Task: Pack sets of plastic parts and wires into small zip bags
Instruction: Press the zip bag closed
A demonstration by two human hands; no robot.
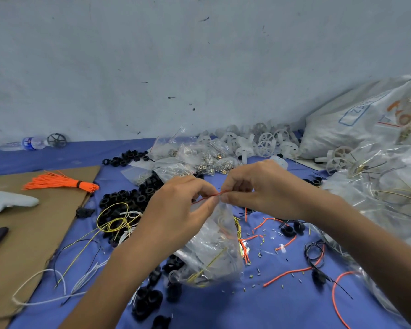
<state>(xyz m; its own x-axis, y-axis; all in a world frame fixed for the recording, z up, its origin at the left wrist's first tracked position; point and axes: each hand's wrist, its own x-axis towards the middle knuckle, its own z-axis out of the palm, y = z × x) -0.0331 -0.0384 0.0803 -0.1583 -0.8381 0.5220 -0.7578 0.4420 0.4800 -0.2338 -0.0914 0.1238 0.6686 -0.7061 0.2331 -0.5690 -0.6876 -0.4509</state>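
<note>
A pale, scuffed wall backs a counter covered in blue cloth. At the far right a big white sack with printed lettering leans against the wall, and in front of it lies a heap of crumpled clear plastic. A sheet of brown cardboard covers the left side of the counter. Along the wall sits a pile of white plastic wheels, with a cluster of small filled bags just beside it and a spread of black rings nearer the middle. The zip bag being packed hangs in the centre, its bottom resting on the counter, with yellow wire and dark parts showing through the clear plastic. Both hands hold it at the top: the left hand and the right hand each pinch the red seal strip between curled fingers and thumb, knuckles nearly touching. On the cardboard lie a tied bundle of orange wires and a white game controller. A water bottle lies on its side by the wall, next to a black wheel. A coil of yellow wire rests on the black rings, and short orange wire pieces and tiny grey bits are scattered to the right of the bag.
</note>
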